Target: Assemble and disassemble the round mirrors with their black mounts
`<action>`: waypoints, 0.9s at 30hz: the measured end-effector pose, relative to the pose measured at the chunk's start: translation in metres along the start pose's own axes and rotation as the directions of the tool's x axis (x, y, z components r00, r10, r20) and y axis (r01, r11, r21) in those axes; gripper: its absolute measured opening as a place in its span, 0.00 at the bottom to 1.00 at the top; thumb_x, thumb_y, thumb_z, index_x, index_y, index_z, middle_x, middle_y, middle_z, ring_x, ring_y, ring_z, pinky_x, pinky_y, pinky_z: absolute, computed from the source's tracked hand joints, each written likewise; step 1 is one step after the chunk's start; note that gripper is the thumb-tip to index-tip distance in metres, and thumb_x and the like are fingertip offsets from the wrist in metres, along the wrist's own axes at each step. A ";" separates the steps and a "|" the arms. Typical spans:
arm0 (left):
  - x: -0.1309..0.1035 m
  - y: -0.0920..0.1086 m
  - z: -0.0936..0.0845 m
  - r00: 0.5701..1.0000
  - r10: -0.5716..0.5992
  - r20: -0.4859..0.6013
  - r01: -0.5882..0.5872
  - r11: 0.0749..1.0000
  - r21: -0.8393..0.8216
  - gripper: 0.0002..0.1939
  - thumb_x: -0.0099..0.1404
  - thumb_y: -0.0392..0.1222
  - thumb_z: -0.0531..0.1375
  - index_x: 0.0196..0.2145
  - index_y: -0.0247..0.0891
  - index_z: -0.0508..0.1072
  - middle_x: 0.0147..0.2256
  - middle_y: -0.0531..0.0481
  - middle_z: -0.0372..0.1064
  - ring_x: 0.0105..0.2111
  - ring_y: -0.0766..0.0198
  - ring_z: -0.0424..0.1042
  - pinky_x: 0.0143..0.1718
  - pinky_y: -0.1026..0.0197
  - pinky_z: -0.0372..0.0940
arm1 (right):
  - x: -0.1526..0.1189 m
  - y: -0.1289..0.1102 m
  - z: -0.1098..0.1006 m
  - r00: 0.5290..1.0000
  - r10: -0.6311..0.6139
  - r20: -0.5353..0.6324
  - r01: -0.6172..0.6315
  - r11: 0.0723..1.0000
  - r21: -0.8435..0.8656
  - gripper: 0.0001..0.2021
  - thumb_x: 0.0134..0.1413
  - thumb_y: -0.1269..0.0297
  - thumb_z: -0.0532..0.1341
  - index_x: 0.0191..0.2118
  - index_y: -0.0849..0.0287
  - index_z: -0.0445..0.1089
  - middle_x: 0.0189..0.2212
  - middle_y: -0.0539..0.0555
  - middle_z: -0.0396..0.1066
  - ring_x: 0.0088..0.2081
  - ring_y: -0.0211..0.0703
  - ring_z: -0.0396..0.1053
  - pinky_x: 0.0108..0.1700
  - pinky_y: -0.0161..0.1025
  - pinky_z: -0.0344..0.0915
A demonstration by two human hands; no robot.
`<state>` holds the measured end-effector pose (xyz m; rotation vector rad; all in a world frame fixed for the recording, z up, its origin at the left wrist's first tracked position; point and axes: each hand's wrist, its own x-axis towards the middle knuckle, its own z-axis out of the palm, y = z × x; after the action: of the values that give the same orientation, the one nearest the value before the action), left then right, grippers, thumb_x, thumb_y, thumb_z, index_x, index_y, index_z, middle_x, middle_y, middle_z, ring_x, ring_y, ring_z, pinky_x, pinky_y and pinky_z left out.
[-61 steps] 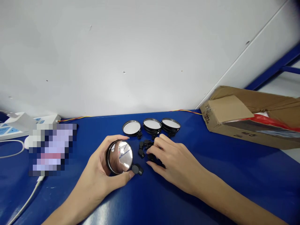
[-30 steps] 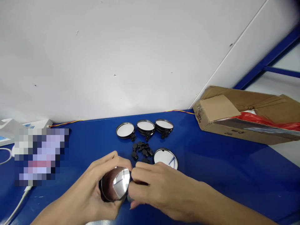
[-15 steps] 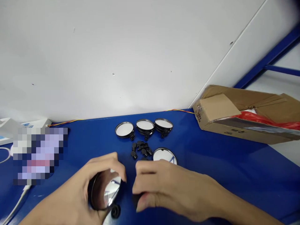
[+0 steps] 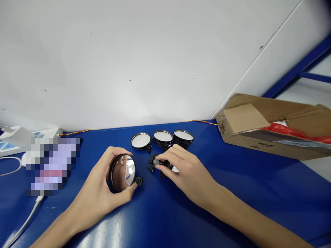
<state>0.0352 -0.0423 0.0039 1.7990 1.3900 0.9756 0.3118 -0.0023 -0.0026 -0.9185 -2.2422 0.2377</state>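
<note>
My left hand (image 4: pixel 103 189) is closed around the edge of a round mirror (image 4: pixel 123 173) with a black rim. The mirror is tilted on its side, and its black socket mount (image 4: pixel 139 181) sticks out near my thumb. My right hand (image 4: pixel 184 168) reaches over a small pile of black plastic parts (image 4: pixel 151 167). Its thumb and index finger pinch a small part with a pale round end (image 4: pixel 156 162); the rest of that part is partly hidden by the fingers. Another mirror (image 4: pixel 175 169) lies mostly covered beneath my right hand.
Behind the pile stand round mirrors (image 4: pixel 141 141) in a row, some stacked. An open cardboard box (image 4: pixel 243 119) with red plastic inside is at the right. A blurred phone (image 4: pixel 55 162) with a white cable (image 4: pixel 28 218) lies left. A white wall backs the blue table (image 4: pixel 155 220).
My right hand has moved away from my body to the black parts, and a small pale-ended part now shows in its fingertips. My left hand, still holding the mirror, has shifted slightly farther away.
</note>
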 end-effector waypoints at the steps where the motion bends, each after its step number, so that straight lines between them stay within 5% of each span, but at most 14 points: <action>1: 0.001 -0.002 -0.001 0.999 0.035 -0.004 -0.035 0.999 0.016 0.25 0.70 0.48 0.73 0.60 0.53 0.70 0.46 0.53 0.71 0.38 0.61 0.73 0.36 0.62 0.72 | 0.000 -0.001 0.000 1.000 0.009 0.014 -0.009 0.999 -0.037 0.03 0.72 0.72 0.71 0.48 0.59 0.79 0.42 0.54 0.80 0.45 0.48 0.76 0.46 0.45 0.75; 7: 0.004 -0.008 0.000 0.989 0.130 -0.067 -0.124 0.988 0.088 0.31 0.68 0.50 0.77 0.66 0.64 0.77 0.52 0.52 0.67 0.48 0.60 0.76 0.51 0.59 0.81 | -0.003 -0.001 0.005 0.997 0.054 0.061 -0.043 0.984 -0.172 0.04 0.68 0.72 0.73 0.43 0.57 0.79 0.41 0.54 0.76 0.46 0.49 0.73 0.30 0.40 0.64; 12: 0.003 -0.009 0.005 0.994 0.101 -0.042 -0.100 0.995 0.017 0.39 0.68 0.47 0.77 0.72 0.66 0.71 0.55 0.52 0.74 0.57 0.54 0.80 0.60 0.52 0.81 | -0.002 -0.002 0.006 0.999 0.028 0.028 -0.022 0.982 -0.190 0.03 0.70 0.69 0.73 0.45 0.57 0.79 0.41 0.55 0.75 0.45 0.49 0.71 0.31 0.40 0.65; 17: 0.002 -0.010 0.007 0.998 0.061 -0.007 -0.061 0.992 -0.111 0.40 0.68 0.45 0.76 0.73 0.64 0.68 0.59 0.52 0.80 0.59 0.50 0.83 0.66 0.45 0.78 | -0.002 -0.013 0.002 0.978 -0.209 0.020 0.209 0.977 -0.044 0.14 0.75 0.69 0.65 0.61 0.59 0.76 0.43 0.55 0.78 0.44 0.47 0.72 0.39 0.42 0.72; 22: -0.001 -0.009 0.006 0.998 0.037 0.056 -0.028 0.986 -0.163 0.40 0.70 0.47 0.76 0.73 0.62 0.67 0.62 0.49 0.79 0.62 0.48 0.82 0.66 0.47 0.78 | -0.004 -0.024 0.006 0.915 -0.401 -0.035 0.397 0.913 -0.092 0.09 0.77 0.73 0.66 0.57 0.63 0.79 0.41 0.54 0.83 0.39 0.43 0.75 0.33 0.41 0.68; 27: -0.004 -0.005 0.007 0.995 0.033 0.094 -0.012 0.977 -0.211 0.42 0.69 0.45 0.77 0.74 0.62 0.65 0.65 0.48 0.77 0.64 0.48 0.80 0.68 0.49 0.76 | -0.004 -0.028 0.005 0.883 -0.464 -0.071 0.463 0.886 -0.029 0.10 0.75 0.77 0.66 0.56 0.69 0.79 0.42 0.57 0.85 0.41 0.44 0.79 0.40 0.41 0.77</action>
<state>0.0382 -0.0453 -0.0049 1.6843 1.1636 0.9940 0.2955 -0.0252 0.0026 -0.3619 -2.3147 -0.0309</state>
